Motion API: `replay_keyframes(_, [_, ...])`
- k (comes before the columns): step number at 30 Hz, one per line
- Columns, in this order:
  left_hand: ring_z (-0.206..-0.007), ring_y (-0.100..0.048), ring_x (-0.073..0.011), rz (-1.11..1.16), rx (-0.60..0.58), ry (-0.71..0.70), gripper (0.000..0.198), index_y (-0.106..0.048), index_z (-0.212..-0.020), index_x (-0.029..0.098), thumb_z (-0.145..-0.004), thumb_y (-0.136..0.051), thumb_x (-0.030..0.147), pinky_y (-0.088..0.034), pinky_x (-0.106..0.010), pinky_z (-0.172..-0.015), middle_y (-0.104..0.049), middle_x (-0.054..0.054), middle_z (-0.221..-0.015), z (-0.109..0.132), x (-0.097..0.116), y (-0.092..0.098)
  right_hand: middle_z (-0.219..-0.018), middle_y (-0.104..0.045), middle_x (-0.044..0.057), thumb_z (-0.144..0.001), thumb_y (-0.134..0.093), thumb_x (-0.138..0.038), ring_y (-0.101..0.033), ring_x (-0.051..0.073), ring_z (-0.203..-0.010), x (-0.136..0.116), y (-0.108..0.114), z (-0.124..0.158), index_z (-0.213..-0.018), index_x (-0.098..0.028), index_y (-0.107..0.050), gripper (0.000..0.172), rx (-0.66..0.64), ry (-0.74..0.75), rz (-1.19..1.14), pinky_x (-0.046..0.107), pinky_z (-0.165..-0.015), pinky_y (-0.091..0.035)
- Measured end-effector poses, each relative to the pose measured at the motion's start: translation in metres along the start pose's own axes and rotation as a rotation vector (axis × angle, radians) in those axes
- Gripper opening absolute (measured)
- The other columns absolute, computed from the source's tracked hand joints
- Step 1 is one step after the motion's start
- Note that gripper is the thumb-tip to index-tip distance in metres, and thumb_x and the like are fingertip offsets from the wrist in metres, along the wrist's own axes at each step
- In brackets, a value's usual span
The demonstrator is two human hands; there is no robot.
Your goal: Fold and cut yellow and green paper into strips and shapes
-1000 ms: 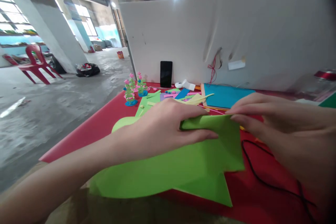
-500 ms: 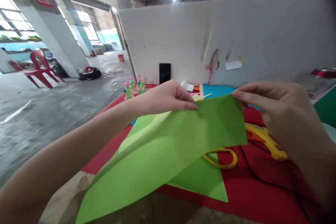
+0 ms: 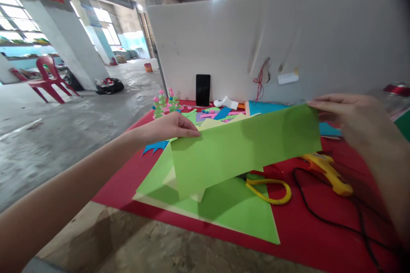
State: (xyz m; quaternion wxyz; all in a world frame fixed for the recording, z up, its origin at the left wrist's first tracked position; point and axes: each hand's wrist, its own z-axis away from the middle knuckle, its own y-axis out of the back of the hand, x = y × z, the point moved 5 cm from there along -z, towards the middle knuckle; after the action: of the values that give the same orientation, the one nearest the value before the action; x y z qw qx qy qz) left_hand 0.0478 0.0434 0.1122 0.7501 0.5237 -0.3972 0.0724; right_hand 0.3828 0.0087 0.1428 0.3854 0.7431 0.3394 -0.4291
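Note:
A rectangular strip of green paper (image 3: 250,140) hangs stretched between my two hands above the table. My left hand (image 3: 179,126) pinches its upper left corner between thumb and fingers. At the upper right corner my right hand (image 3: 346,113) pinches it too. Beneath lie stacked green sheets (image 3: 237,213) with pale yellow undersides or layers. Scissors with a yellow handle (image 3: 278,198) rest partly under the hanging strip, their blades hidden. Right of them lies a yellow glue gun (image 3: 329,172), its front end partly covered by the paper.
The table top (image 3: 297,239) is red. Pink-and-green paper flowers (image 3: 165,102), coloured scraps (image 3: 221,113) and an upright black phone (image 3: 203,89) stand or lie at the back. Blue sheets (image 3: 269,107) are right of them. A black cord (image 3: 326,222) loops at right. A white panel (image 3: 230,42) rises behind.
My left hand has slid left along the paper's top edge to its corner, and my right hand has moved right. The long sagging paper is now pulled out into a flat strip.

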Motion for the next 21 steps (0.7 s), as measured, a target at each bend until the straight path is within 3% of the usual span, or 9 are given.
replay_keyframes(9, [-0.049, -0.05, -0.0094, -0.061, 0.189, -0.092, 0.036, -0.069, -0.083, 0.015, -0.073, -0.054, 0.047, -0.035, -0.018, -0.043, -0.062, -0.001, -0.06, 0.017, -0.016, 0.004, -0.1, -0.064, 0.015, -0.078, -0.054, -0.028, -0.061, 0.015, -0.077, 0.021, -0.004, -0.013, -0.094, -0.015, -0.064, 0.024, -0.249, -0.101, 0.016, 0.03, -0.064, -0.046])
replay_keyframes(11, [-0.052, -0.052, -0.0093, -0.16, 0.249, -0.158, 0.033, -0.07, -0.083, 0.017, -0.074, -0.053, 0.045, -0.036, -0.017, -0.045, -0.065, -0.001, -0.065, 0.02, -0.014, 0.006, -0.106, -0.062, 0.013, -0.074, -0.059, -0.03, -0.06, 0.017, -0.088, 0.006, -0.002, -0.007, -0.105, -0.018, -0.061, 0.033, -0.143, 0.057, 0.165, 0.03, -0.071, -0.047])
replay_keyframes(13, [-0.051, -0.053, -0.0082, -0.265, 0.31, -0.217, 0.029, -0.07, -0.083, 0.02, -0.076, -0.052, 0.041, -0.037, -0.017, -0.047, -0.067, 0.0, -0.066, 0.023, -0.009, 0.007, -0.112, -0.06, 0.012, -0.071, -0.063, -0.035, -0.056, 0.02, -0.098, -0.023, -0.004, 0.011, -0.114, -0.018, -0.055, 0.047, 0.061, 0.384, 0.4, 0.031, -0.079, -0.045])
replay_keyframes(14, [-0.05, -0.053, -0.0075, -0.315, 0.329, -0.255, 0.027, -0.07, -0.083, 0.021, -0.077, -0.052, 0.039, -0.037, -0.017, -0.047, -0.068, 0.001, -0.065, 0.024, -0.004, 0.006, -0.115, -0.058, 0.011, -0.071, -0.062, -0.037, -0.054, 0.02, -0.102, -0.036, -0.013, 0.025, -0.115, -0.019, -0.054, 0.048, 0.07, 0.544, 0.538, 0.032, -0.084, -0.044])
replay_keyframes(16, [-0.047, -0.052, -0.0068, -0.41, 0.358, -0.376, 0.024, -0.071, -0.082, 0.021, -0.079, -0.051, 0.033, -0.038, -0.017, -0.047, -0.068, 0.002, -0.062, 0.026, 0.009, 0.002, -0.116, -0.057, 0.009, -0.074, -0.059, -0.035, -0.051, 0.02, -0.108, -0.054, -0.042, 0.056, -0.115, -0.017, -0.054, 0.045, -0.039, 0.835, 0.708, 0.032, -0.095, -0.038])
replay_keyframes(17, [-0.046, -0.052, -0.0069, -0.458, 0.365, -0.456, 0.023, -0.071, -0.082, 0.02, -0.08, -0.051, 0.031, -0.037, -0.018, -0.047, -0.068, 0.001, -0.062, 0.028, 0.017, -0.002, -0.115, -0.058, 0.01, -0.074, -0.058, -0.037, -0.05, 0.021, -0.108, -0.058, -0.058, 0.071, -0.114, -0.014, -0.055, 0.046, -0.172, 0.923, 0.73, 0.033, -0.096, -0.037])
replay_keyframes(19, [-0.047, -0.054, -0.0078, -0.557, 0.372, -0.62, 0.023, -0.07, -0.085, 0.019, -0.082, -0.049, 0.029, -0.037, -0.02, -0.048, -0.069, 0.0, -0.063, 0.033, 0.032, -0.009, -0.11, -0.061, 0.009, -0.073, -0.058, -0.039, -0.052, 0.024, -0.106, -0.058, -0.086, 0.095, -0.11, -0.013, -0.057, 0.045, -0.355, 0.984, 0.762, 0.036, -0.092, -0.041])
replay_keyframes(21, [-0.05, -0.055, -0.009, -0.655, 0.375, -0.729, 0.027, -0.07, -0.087, 0.02, -0.085, -0.045, 0.03, -0.035, -0.022, -0.049, -0.069, -0.001, -0.064, 0.038, 0.041, -0.014, -0.101, -0.066, 0.007, -0.076, -0.056, -0.037, -0.059, 0.024, -0.092, -0.053, -0.105, 0.108, -0.107, -0.016, -0.06, 0.038, -0.456, 0.956, 0.809, 0.036, -0.076, -0.047])
